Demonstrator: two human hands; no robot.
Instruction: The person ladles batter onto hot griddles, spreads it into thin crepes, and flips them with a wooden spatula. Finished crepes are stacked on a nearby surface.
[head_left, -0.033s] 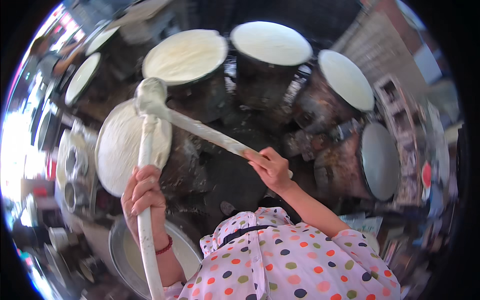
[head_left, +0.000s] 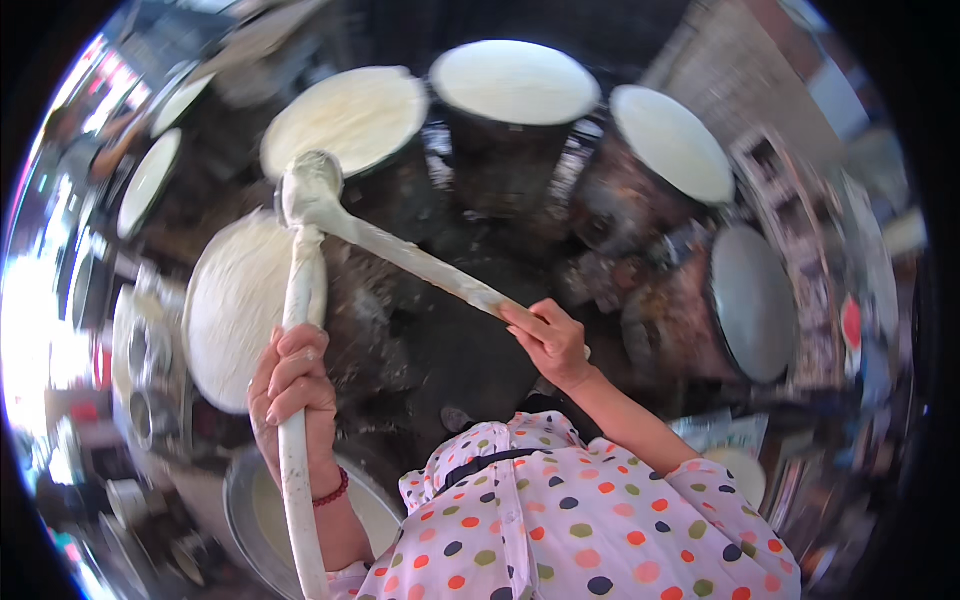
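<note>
My right hand is closed around the end of a long-handled ladle, whose head is thickly coated with pale batter. In my left hand is a long pale stick, gripped partway up with the fingers wrapped round it. Its far end meets the ladle head and is smeared with batter, so its shape there is hidden. Both tools are raised in front of me, near the upper edge of a round griddle covered with a pale batter layer. A red bead bracelet circles my left wrist.
More batter-covered round griddles stand in an arc: one ahead, another beside it, a third further right. A bare grey griddle is at the right. A metal basin with pale liquid sits by my left forearm. A person works far left.
My view has turned, so the front griddles sit further left in it. The ladle head and stick end have shifted from over the left griddle to past its upper edge. Both grips are unchanged.
</note>
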